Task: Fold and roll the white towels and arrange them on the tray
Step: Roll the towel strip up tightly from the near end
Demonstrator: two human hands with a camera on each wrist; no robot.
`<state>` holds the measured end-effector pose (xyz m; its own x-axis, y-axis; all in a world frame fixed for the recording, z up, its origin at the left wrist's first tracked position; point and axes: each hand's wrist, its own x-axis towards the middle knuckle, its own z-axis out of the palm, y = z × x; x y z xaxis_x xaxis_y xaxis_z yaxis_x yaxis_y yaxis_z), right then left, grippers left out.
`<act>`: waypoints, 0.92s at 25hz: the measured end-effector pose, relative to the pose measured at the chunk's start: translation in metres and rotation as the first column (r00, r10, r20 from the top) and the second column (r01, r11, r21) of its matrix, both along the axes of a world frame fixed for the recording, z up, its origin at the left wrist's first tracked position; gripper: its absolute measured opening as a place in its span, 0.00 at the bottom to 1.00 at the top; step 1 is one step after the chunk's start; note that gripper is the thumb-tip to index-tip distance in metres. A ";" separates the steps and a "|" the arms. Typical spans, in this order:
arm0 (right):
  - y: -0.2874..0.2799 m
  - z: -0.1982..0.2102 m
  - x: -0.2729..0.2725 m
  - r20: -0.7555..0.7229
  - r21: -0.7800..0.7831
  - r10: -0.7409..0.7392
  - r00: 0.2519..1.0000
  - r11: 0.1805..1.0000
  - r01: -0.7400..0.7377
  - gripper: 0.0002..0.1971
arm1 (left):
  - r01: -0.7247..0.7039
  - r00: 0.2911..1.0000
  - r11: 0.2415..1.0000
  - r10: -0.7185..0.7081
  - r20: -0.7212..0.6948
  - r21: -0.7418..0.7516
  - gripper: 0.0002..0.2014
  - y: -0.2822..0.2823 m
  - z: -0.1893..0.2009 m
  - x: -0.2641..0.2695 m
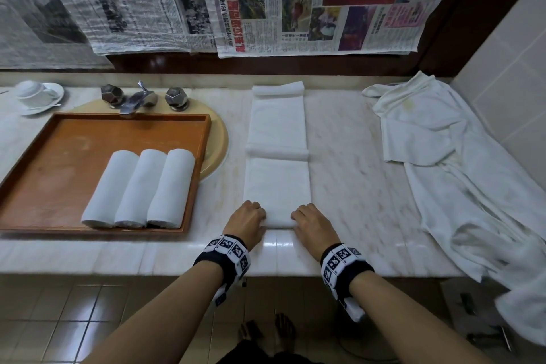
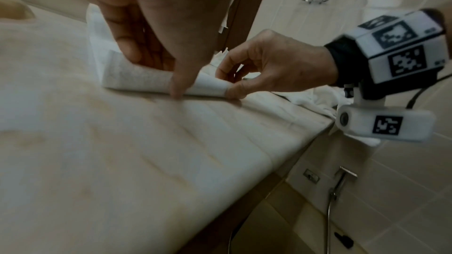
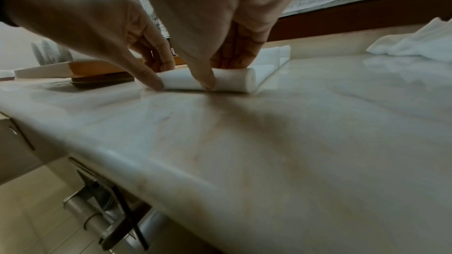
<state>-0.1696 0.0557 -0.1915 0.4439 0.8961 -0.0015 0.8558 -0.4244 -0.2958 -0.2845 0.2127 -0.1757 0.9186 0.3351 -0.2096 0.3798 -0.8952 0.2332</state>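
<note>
A long folded white towel (image 1: 277,180) lies lengthwise on the marble counter (image 1: 348,156), with a ridge across its middle and a rolled far end. Its near end is a small roll (image 1: 279,222) (image 2: 137,78) (image 3: 234,79). My left hand (image 1: 260,217) (image 2: 156,69) grips the roll's left end, and my right hand (image 1: 297,220) (image 3: 212,72) grips its right end, thumbs on the near side and fingers curled over the top. Three rolled white towels (image 1: 139,189) lie side by side on the orange-brown tray (image 1: 59,162) at the left.
A heap of unfolded white towels (image 1: 449,151) covers the counter's right side and hangs over its edge. Behind the tray are a tap (image 1: 139,99) over a round basin and a cup on a saucer (image 1: 37,94). Newspapers (image 1: 266,0) hang on the back wall.
</note>
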 end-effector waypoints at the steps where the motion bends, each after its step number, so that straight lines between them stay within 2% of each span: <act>1: 0.000 0.000 0.001 0.013 -0.024 0.000 1.000 1.000 0.000 0.20 | 0.029 1.000 0.998 -0.028 -0.015 0.058 0.14 0.000 0.000 0.001; 4: -0.002 0.007 0.005 -0.008 -0.105 -0.007 1.000 0.994 0.006 0.23 | 0.106 0.993 0.981 -0.095 -0.075 0.160 0.13 0.006 0.001 0.002; 7: 0.003 0.016 0.007 -0.075 -0.235 -0.004 0.997 0.972 -0.013 0.23 | 0.162 0.984 0.980 -0.152 -0.089 0.118 0.14 0.014 0.003 -0.005; 9: 0.004 0.024 0.007 -0.168 -0.292 -0.065 0.984 0.956 0.013 0.18 | 0.172 0.984 0.983 -0.169 -0.053 0.061 0.12 0.017 0.006 -0.009; 11: 0.003 0.028 0.005 -0.269 -0.247 -0.163 0.949 0.964 0.096 0.11 | 0.181 0.983 0.983 -0.180 -0.027 0.032 0.10 0.019 0.010 -0.012; 13: 0.006 0.028 0.003 -0.306 -0.207 -0.224 0.925 0.964 0.165 0.07 | 0.177 0.984 0.984 -0.176 -0.028 0.036 0.10 0.021 0.010 -0.010; 15: 0.008 0.023 0.005 -0.267 -0.199 -0.249 0.931 0.959 0.200 0.06 | 0.125 0.991 0.992 -0.124 -0.040 0.023 0.10 0.018 0.009 -0.007; 18: 0.015 0.018 -0.002 -0.100 -0.100 -0.199 0.975 0.977 0.189 0.06 | 0.045 0.999 0.999 -0.045 0.029 -0.021 0.10 0.013 0.006 -0.003; 21: 0.013 0.012 -0.020 -0.011 -0.002 -0.079 0.997 0.997 0.079 0.15 | 0.009 0.997 1.000 -0.007 0.076 -0.019 0.12 0.006 0.001 -0.003; 23: 0.011 0.009 -0.027 -0.001 0.025 -0.049 0.999 0.998 0.049 0.16 | -0.021 0.992 1.000 0.023 0.121 -0.013 0.11 0.002 -0.004 -0.005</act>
<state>-0.1964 0.0662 -0.1825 0.4874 0.8729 0.0205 0.8339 -0.4584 -0.3074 -0.2898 0.2150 -0.1798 0.9299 0.3536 -0.1011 0.3675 -0.8838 0.2897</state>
